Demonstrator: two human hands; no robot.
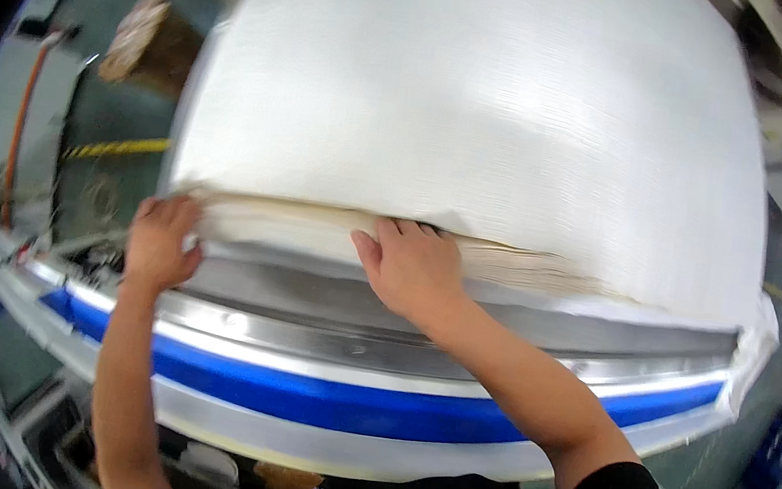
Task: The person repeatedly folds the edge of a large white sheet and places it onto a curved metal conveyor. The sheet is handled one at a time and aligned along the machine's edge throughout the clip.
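A broad stack of thin white sheets, seemingly fabric (494,98), covers the large table in front of me. Its near edge shows many cream-coloured layers, with the top sheets lifted slightly along a dark gap. My left hand (161,241) is closed around the stack's near left corner, its fingertips blurred. Near the middle of that edge, my right hand (415,268) lies across the layers. Its fingers reach the top edge and its thumb points left, apart from them. Whether its fingertips go under the top sheet is hidden.
Before the stack runs a grey metal strip (296,340), then a blue band (327,399) along the table's front. White cloth (752,349) hangs at the right corner. Left of the table stand a brown box (153,44), an orange pole (25,129) and a yellow-black striped bar (117,148).
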